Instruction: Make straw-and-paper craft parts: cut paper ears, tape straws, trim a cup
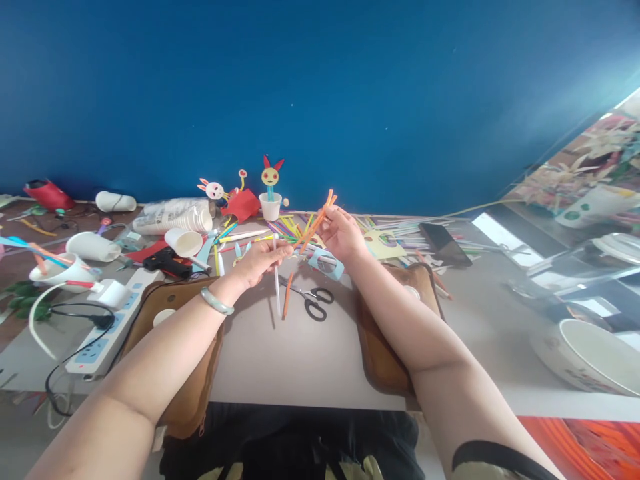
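My left hand [264, 262], a bangle on its wrist, is closed in a pinch around a thin white stick [277, 293] that points down toward the table. Its fingertips also meet the lower end of some narrow orange strips [313, 230]. The upper part of those strips is gripped by my right hand [341, 230], fingers closed, and their tips poke out above it. Below both hands, black-handled scissors [316, 305] lie on the light table. Beside the blades is another orange strip [287, 297]; whether it rests on the table I cannot tell.
Colourful strips [280, 227] litter the table's back, near a cup with a rabbit-faced figure [271, 205]. At left are a glue gun [169, 262], stacked paper cups [175, 219] and a power strip [107, 327]. A phone [445, 244] and a bowl [593, 357] sit at right.
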`<state>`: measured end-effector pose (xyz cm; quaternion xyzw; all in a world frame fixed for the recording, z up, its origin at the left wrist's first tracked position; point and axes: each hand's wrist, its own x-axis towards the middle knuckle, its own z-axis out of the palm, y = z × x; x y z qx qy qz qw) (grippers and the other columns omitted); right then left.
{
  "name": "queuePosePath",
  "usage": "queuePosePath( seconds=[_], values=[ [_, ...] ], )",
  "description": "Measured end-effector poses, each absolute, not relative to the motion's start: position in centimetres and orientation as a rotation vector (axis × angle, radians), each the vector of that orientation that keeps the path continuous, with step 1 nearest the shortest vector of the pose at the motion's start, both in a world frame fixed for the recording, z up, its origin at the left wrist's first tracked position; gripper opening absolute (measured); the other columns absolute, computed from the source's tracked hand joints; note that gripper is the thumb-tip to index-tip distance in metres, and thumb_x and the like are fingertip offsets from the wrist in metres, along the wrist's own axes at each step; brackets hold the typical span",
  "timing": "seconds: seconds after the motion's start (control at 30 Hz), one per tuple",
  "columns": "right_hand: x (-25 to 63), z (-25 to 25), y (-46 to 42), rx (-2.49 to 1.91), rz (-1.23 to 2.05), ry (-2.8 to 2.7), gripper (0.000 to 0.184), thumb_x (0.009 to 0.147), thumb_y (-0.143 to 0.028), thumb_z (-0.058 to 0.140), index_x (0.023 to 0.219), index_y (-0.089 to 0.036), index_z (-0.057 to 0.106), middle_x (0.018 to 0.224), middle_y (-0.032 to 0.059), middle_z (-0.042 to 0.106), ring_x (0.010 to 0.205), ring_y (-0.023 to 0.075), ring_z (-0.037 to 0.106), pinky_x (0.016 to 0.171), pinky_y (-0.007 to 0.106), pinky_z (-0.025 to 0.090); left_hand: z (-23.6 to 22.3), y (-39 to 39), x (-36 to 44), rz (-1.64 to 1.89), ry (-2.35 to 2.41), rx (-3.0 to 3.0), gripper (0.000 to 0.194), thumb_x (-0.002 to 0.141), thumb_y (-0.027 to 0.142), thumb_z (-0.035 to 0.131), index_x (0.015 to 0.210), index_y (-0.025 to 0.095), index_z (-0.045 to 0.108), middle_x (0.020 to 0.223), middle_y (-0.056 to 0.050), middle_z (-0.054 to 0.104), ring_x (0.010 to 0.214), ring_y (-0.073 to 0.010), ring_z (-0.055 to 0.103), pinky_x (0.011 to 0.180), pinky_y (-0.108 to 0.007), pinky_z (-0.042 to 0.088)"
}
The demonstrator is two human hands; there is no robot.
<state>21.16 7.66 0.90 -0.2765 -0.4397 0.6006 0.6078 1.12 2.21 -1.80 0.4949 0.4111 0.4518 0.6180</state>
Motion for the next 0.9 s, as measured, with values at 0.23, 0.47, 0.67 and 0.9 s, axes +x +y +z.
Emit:
queuePosePath(
  seconds=[0.23,0.47,0.67,0.9],
  values=[
    [21.0,0.9,7.4,-0.644,1.405,-1.046,0.039,0.065,-0.044,0.088,0.074,-0.022,0.057,0.061,-0.0070,0.051,0.052,0.0059,0.044,0.054,0.021,0.044,-1.7,2.1,1.2,1.141,1.029,1.115,0.034,0.069,0.043,0.080,0.064,0.017,0.059,0.054,0.005,0.045,0.045,-0.0043,0.032,0.044,-0.022,0.017],
    [21.3,1.2,7.3,-0.721,1.313,-1.082,0.042,0.063,-0.049,0.087,0.073,-0.022,0.057,0.067,-0.0046,0.056,0.052,0.0064,0.043,0.050,0.023,0.039,-0.8,2.4,1.0,1.266,1.103,1.069,0.032,0.069,0.035,0.073,0.056,0.018,0.050,0.050,0.005,0.044,0.043,-0.0048,0.030,0.044,-0.023,0.015],
    [21.8,2.9,5.5,-0.842,0.729,-1.654,0.016,0.081,-0.037,0.072,0.081,-0.023,0.065,0.080,0.0024,0.065,0.073,0.0160,0.054,0.068,0.031,0.044,-1.0,2.0,0.7,1.134,1.192,1.262,0.026,0.073,0.032,0.070,0.059,0.018,0.054,0.044,0.007,0.037,0.040,-0.0055,0.026,0.045,-0.025,0.014],
    [20.6,1.8,4.3,-0.875,0.739,-2.237,0.009,0.086,-0.027,0.064,0.083,-0.020,0.068,0.076,0.0028,0.070,0.069,0.0160,0.061,0.069,0.030,0.043,-1.5,2.0,0.6,1.168,1.192,1.423,0.020,0.076,0.029,0.067,0.062,0.018,0.059,0.049,0.005,0.042,0.046,-0.0073,0.034,0.048,-0.024,0.023]
  ],
)
